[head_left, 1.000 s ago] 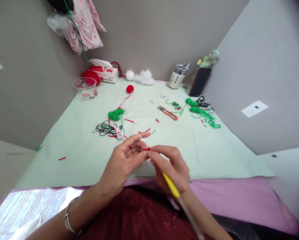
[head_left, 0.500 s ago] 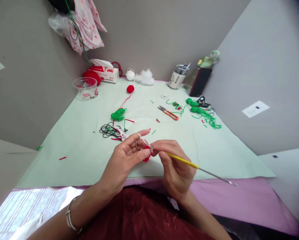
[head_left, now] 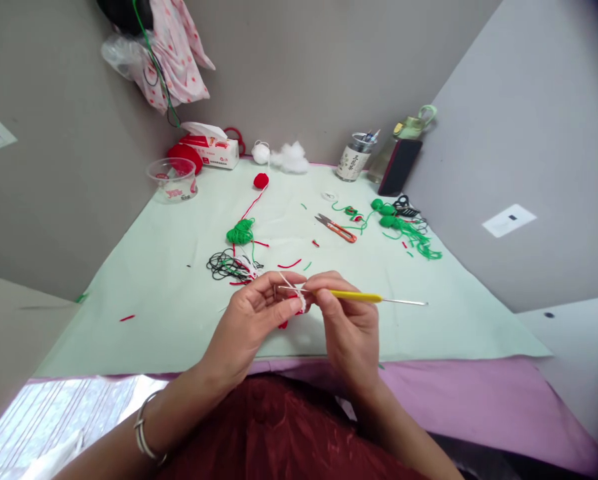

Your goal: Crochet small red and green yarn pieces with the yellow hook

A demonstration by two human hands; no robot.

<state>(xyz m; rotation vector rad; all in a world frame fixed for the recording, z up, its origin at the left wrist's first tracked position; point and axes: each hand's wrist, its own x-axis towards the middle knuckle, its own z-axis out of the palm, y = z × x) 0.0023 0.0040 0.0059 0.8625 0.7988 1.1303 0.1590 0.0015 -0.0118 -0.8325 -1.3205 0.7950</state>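
Note:
My left hand (head_left: 246,320) pinches a small red and white crochet piece (head_left: 301,305) between thumb and fingers, with white yarn running over its index finger. My right hand (head_left: 349,327) grips the yellow handle of a crochet hook (head_left: 356,295). The hook's thin tip points left, beside the white yarn above the piece. Just beyond my left hand lie tangled black yarn (head_left: 225,265) and a green yarn bundle (head_left: 240,231). A red yarn ball (head_left: 261,181) sits farther back, with red and white strands trailing from it.
Orange-handled snips (head_left: 336,228) lie mid-table. Green yarn pieces (head_left: 387,221) and black scissors (head_left: 403,203) are at the right. Along the back stand a clear tub (head_left: 173,181), a tissue box (head_left: 221,153), white stuffing (head_left: 291,158), a pen cup (head_left: 353,160) and a phone (head_left: 400,168).
The hook has swung from a downward slant to nearly level, and its tip now shows left of my right fingers. My left index finger has curled lower. A red yarn scrap beyond it shows more fully.

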